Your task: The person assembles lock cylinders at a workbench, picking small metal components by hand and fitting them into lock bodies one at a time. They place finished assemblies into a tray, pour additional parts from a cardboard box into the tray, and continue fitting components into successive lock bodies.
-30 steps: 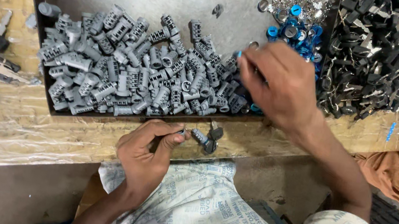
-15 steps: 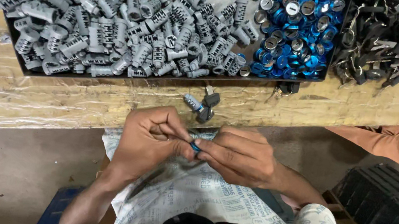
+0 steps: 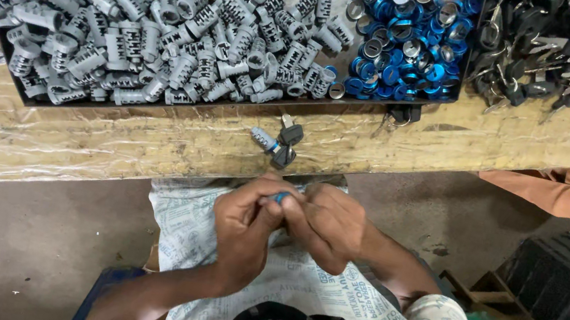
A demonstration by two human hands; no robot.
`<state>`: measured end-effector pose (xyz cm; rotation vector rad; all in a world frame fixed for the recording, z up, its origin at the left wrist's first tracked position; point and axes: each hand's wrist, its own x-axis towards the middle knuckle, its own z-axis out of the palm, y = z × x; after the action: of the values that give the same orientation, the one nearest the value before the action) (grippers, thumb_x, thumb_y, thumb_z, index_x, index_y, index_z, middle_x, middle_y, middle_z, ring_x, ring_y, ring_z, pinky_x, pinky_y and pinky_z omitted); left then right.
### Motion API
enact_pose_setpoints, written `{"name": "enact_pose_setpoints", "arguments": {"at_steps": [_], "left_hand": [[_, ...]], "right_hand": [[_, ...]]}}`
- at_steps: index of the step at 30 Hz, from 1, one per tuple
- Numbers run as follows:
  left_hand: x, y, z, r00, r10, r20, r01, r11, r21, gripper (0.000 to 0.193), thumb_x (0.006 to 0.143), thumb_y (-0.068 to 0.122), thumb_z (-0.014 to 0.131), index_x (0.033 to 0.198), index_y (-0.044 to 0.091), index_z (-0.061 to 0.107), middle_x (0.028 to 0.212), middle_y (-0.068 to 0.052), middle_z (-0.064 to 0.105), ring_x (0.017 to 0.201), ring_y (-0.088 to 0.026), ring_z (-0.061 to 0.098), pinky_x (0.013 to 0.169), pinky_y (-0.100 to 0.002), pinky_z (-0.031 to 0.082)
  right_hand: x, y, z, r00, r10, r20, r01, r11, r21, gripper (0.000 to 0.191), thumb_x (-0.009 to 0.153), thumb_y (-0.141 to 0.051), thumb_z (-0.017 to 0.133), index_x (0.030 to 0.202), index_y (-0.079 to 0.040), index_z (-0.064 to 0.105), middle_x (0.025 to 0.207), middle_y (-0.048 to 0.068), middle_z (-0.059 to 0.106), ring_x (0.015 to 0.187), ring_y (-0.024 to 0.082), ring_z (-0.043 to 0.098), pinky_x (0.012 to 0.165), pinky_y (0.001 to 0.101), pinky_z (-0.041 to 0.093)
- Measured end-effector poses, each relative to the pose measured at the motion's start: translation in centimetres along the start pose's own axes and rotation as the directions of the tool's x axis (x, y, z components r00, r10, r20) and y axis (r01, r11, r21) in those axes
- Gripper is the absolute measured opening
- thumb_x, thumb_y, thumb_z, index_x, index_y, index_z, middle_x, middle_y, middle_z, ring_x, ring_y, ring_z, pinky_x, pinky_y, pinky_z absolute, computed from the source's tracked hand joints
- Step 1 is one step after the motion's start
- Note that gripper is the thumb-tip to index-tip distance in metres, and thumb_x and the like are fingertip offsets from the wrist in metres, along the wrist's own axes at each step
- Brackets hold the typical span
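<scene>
Over the newspaper-covered lap (image 3: 324, 298), the left hand (image 3: 247, 227) and right hand (image 3: 329, 221) press together, fingers pinched on one small blue-capped lock part (image 3: 280, 197) between them. Just beyond the knuckles, a finished cylinder with keys (image 3: 279, 140) lies on the wooden bench (image 3: 110, 142). Farther off sit grey lock cylinders (image 3: 152, 30) and blue caps (image 3: 409, 38).

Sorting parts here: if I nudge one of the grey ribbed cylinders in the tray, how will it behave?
The grey cylinders look like cast metal, so probably stiff and heavy for their size. Being round, one may roll, though the ribs and the crowded pile in the tray would likely stop it soon.
</scene>
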<state>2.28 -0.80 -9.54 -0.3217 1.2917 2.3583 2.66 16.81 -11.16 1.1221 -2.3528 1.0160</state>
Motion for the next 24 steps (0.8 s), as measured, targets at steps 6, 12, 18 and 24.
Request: {"name": "enact_pose_setpoints", "arguments": {"at_steps": [6, 12, 18, 24], "left_hand": [[1.5, 0.6, -4.2, 0.855, 0.518, 0.033, -0.393, 0.605, 0.693, 0.018, 0.105, 0.012, 0.068, 0.11, -0.005, 0.072, 0.094, -0.011, 0.071, 0.08, -0.012, 0.065, 0.07, -0.026, 0.051], [3.3, 1.1, -4.8, 0.868, 0.495, 0.03, -0.385, 0.636, 0.669, 0.023, 0.103, 0.016, 0.073, 0.111, -0.006, 0.073, 0.094, -0.009, 0.072, 0.077, -0.01, 0.061, 0.066, -0.024, 0.047], [3.3, 2.4, -5.8, 0.927, 0.373, 0.028, -0.322, 0.756, 0.571, 0.03, 0.102, 0.024, 0.073, 0.108, -0.005, 0.074, 0.091, -0.006, 0.068, 0.076, -0.008, 0.055, 0.066, -0.023, 0.042], [3.5, 2.7, -6.8, 0.957, 0.264, 0.123, -0.291, 0.872, 0.393, 0.032, 0.101, 0.027, 0.072, 0.104, -0.004, 0.075, 0.091, -0.006, 0.07, 0.072, -0.008, 0.056, 0.063, -0.022, 0.044]], "right_hand": [[2.8, -0.9, -0.1, 0.719, 0.69, -0.082, -0.69, 0.723, 0.031, 0.029, 0.09, -0.009, 0.081, 0.115, 0.004, 0.073, 0.085, 0.008, 0.067, 0.067, 0.017, 0.063, 0.054, 0.0314, 0.048], [6.3, -1.9, 1.8, 0.669, 0.733, -0.119, -0.74, 0.643, -0.198, 0.035, 0.089, -0.012, 0.081, 0.116, 0.005, 0.066, 0.105, 0.018, 0.064, 0.094, 0.034, 0.059, 0.082, 0.0427, 0.05], [4.3, -1.3, 1.2, 0.561, 0.823, -0.086, -0.721, 0.537, 0.438, 0.021, 0.091, -0.002, 0.074, 0.109, 0.0, 0.063, 0.104, 0.017, 0.067, 0.1, 0.029, 0.065, 0.093, 0.0424, 0.052], [4.3, 0.0, 0.1, 0.568, 0.817, 0.094, -0.343, 0.132, 0.93, 0.016, 0.101, -0.005, 0.068, 0.115, -0.002, 0.06, 0.091, 0.009, 0.075, 0.082, 0.019, 0.072, 0.086, 0.0381, 0.058]]}}
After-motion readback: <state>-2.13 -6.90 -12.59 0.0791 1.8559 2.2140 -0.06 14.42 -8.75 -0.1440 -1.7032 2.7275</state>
